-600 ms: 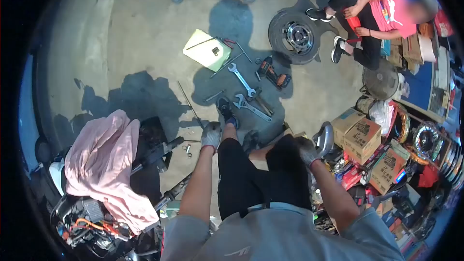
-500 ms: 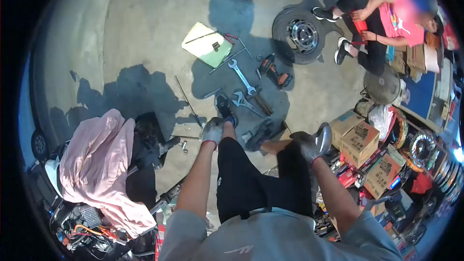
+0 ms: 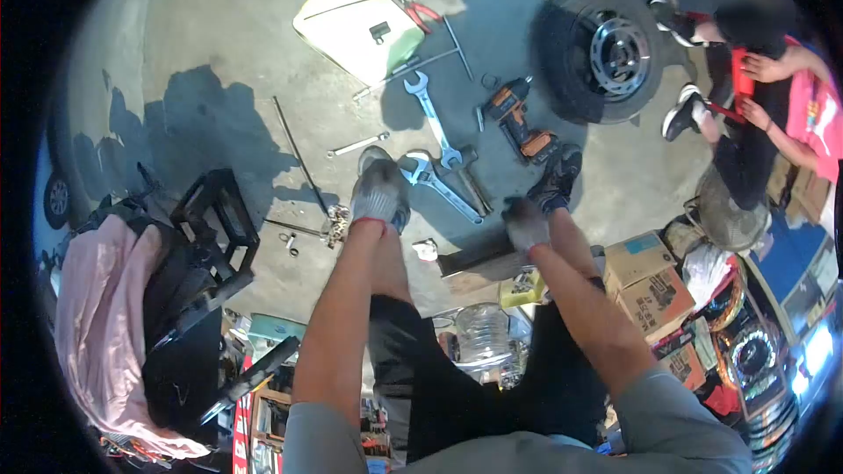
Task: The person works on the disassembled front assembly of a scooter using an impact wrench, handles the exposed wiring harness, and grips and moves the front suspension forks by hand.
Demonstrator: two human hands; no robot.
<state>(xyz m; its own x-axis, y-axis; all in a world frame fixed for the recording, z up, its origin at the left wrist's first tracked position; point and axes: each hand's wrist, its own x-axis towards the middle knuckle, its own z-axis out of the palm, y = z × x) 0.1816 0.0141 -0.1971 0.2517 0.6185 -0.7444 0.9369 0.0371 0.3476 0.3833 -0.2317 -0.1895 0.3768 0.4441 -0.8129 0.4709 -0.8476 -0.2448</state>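
Observation:
My left hand (image 3: 379,195), in a grey glove, hangs in front of my left shoe and hides part of it. Its fingers point downward and seem loosely extended, with nothing visible in them. Beside my right shoe (image 3: 558,183), my right hand (image 3: 529,226) in a dark-tipped glove has its fingers slightly apart and holds nothing visible. Between my feet on the floor lie an adjustable wrench (image 3: 441,186), a hammer (image 3: 474,186) and a large open-end wrench (image 3: 430,118). A smaller wrench (image 3: 358,144) is just past my left hand. A cordless impact driver (image 3: 522,123) lies beyond my right foot.
A wheel with tyre (image 3: 606,48) lies far right, near a seated person in pink (image 3: 812,114). A pale yellow container (image 3: 351,31), red-handled pliers (image 3: 424,14) and a T-handle wrench (image 3: 421,66) are ahead. Left is a pink cloth (image 3: 101,325); right are cardboard boxes (image 3: 654,298).
Both hands have left my knees and dropped lower toward my shoes. My view has tipped and come closer to the floor tools. My feet now stand farther apart.

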